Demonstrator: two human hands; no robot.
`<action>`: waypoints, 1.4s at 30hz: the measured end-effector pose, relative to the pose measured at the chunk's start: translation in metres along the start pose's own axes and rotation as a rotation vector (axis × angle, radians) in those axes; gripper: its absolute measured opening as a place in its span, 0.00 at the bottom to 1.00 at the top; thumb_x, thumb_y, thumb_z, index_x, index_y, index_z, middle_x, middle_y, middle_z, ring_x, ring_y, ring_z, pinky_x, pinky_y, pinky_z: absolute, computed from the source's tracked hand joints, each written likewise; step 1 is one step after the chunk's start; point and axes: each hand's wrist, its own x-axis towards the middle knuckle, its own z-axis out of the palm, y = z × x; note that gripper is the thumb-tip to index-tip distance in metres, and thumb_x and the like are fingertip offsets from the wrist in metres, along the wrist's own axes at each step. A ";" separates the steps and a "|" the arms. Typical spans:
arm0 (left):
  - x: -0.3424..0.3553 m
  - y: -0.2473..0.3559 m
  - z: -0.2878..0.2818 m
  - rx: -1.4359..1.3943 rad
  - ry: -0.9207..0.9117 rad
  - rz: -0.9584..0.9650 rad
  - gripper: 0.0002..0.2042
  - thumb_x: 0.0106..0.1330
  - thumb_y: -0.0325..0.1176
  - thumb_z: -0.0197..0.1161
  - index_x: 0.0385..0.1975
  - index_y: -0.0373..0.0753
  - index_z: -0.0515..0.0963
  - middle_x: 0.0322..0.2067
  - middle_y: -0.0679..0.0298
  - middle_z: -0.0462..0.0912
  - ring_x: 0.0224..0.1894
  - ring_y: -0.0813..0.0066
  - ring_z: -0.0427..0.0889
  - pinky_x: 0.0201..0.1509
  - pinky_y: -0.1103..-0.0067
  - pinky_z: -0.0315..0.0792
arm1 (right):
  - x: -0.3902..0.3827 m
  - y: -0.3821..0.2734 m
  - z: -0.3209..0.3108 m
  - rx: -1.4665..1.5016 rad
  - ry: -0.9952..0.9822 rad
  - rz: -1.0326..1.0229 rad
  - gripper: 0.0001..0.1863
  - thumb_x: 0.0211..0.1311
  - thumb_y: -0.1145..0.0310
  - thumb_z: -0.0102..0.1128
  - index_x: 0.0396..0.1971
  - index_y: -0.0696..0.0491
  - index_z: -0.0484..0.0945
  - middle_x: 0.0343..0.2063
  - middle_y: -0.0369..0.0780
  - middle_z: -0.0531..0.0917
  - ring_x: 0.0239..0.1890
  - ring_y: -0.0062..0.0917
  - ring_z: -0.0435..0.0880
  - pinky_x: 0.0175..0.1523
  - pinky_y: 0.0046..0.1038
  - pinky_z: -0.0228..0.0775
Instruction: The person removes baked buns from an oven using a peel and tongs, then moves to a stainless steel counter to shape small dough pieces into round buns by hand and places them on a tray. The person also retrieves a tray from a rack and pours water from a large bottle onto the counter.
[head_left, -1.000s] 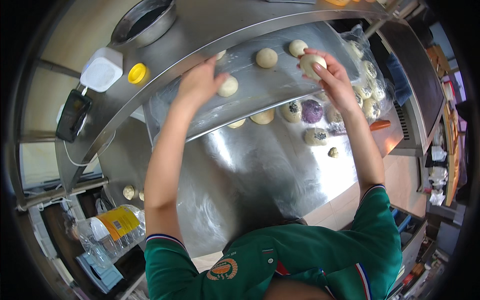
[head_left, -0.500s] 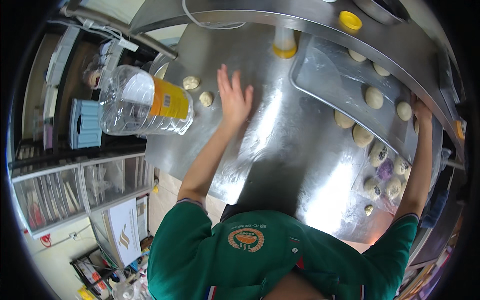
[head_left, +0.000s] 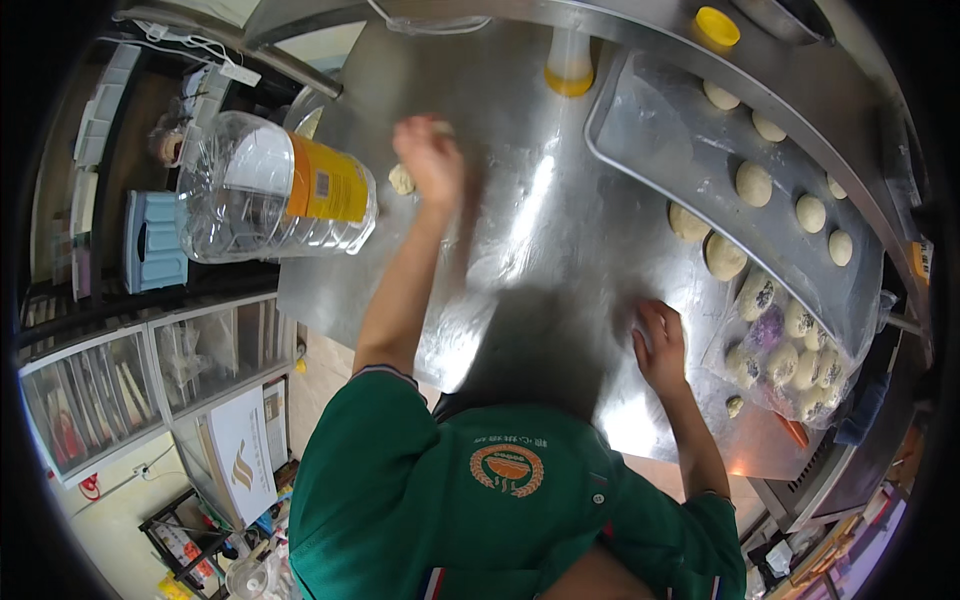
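My left hand (head_left: 430,165) is curled over the left part of the steel table, with a pale piece of dough (head_left: 442,128) showing at its fingertips. Close beside that hand, a second small dough piece (head_left: 402,180) lies on the tabletop. My right hand (head_left: 662,348) hovers at the near middle-right, fingers loosely bent and apart, with nothing seen in it. To its right, several filled, speckled dough pieces (head_left: 745,365) lie under clear plastic. Smooth dough balls (head_left: 753,184) sit spaced out on a metal tray (head_left: 680,232) at the far right.
A large clear plastic bottle with a yellow label (head_left: 330,182) stands at the table's left edge. A squeeze bottle of yellow liquid (head_left: 570,65) is at the back, below a steel shelf (head_left: 620,28) that holds a yellow lid (head_left: 717,28). A dough scrap (head_left: 735,407) lies near the front right.
My right hand has come back from the tray's far right toward me, uncovering dough balls there. My left hand has moved left and closed on one of the two small dough pieces.
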 end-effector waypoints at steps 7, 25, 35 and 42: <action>-0.121 0.067 -0.075 -0.487 -0.712 0.073 0.21 0.62 0.32 0.71 0.55 0.39 0.78 0.54 0.53 0.75 0.53 0.58 0.79 0.53 0.69 0.76 | 0.030 -0.005 0.067 0.201 -0.023 0.115 0.32 0.57 0.69 0.70 0.63 0.53 0.72 0.64 0.50 0.70 0.64 0.47 0.70 0.66 0.40 0.66; -0.003 -0.346 -0.154 -0.676 -0.603 -0.250 0.29 0.68 0.31 0.65 0.70 0.38 0.66 0.67 0.59 0.71 0.69 0.69 0.68 0.73 0.73 0.61 | 0.074 -0.068 0.101 -0.119 -0.137 0.102 0.26 0.56 0.77 0.62 0.57 0.53 0.74 0.54 0.50 0.78 0.55 0.51 0.76 0.57 0.45 0.73; -0.015 -0.309 -0.154 -0.416 -0.296 -0.353 0.17 0.68 0.33 0.65 0.54 0.33 0.76 0.47 0.62 0.83 0.48 0.73 0.81 0.53 0.76 0.75 | 0.164 -0.127 0.187 -0.114 -0.079 -0.087 0.25 0.53 0.79 0.64 0.54 0.49 0.77 0.53 0.42 0.80 0.53 0.42 0.79 0.55 0.38 0.76; -0.141 -0.132 -0.248 -0.389 -0.210 -0.222 0.14 0.68 0.24 0.56 0.52 0.33 0.72 0.49 0.56 0.78 0.50 0.67 0.78 0.57 0.72 0.72 | 0.144 -0.113 0.182 -0.067 0.039 -0.186 0.21 0.54 0.78 0.62 0.50 0.49 0.80 0.53 0.39 0.80 0.53 0.40 0.79 0.58 0.36 0.75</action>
